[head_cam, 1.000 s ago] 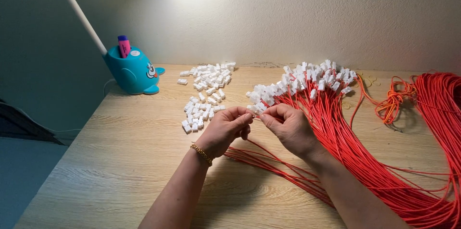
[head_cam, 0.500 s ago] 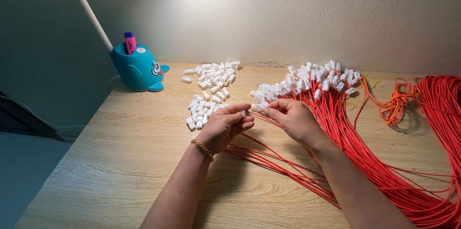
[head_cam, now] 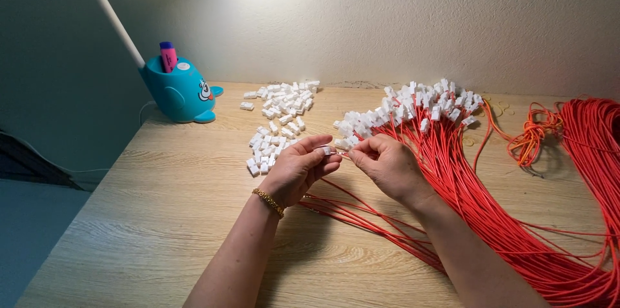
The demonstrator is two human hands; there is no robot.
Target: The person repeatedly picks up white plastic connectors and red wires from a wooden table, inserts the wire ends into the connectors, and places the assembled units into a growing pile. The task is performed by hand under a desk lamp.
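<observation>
White plastic connector [head_cam: 327, 150] pinched in left hand [head_cam: 298, 169]; red wire end [head_cam: 349, 154] nipped by right hand [head_cam: 386, 164]; brought closer than a moment earlier, nearly mated; loose connectors [head_cam: 276, 128] beyond.

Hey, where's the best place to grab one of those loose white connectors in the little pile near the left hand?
Judging by shape, pinch a loose white connector across its long flat sides, coming from above. At the pile's near edge they lie flat and apart on the wooden table, leaving finger room.

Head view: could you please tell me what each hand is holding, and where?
The left hand pinches a small white connector at its fingers; the right hand pinches a red wire's end.
</observation>
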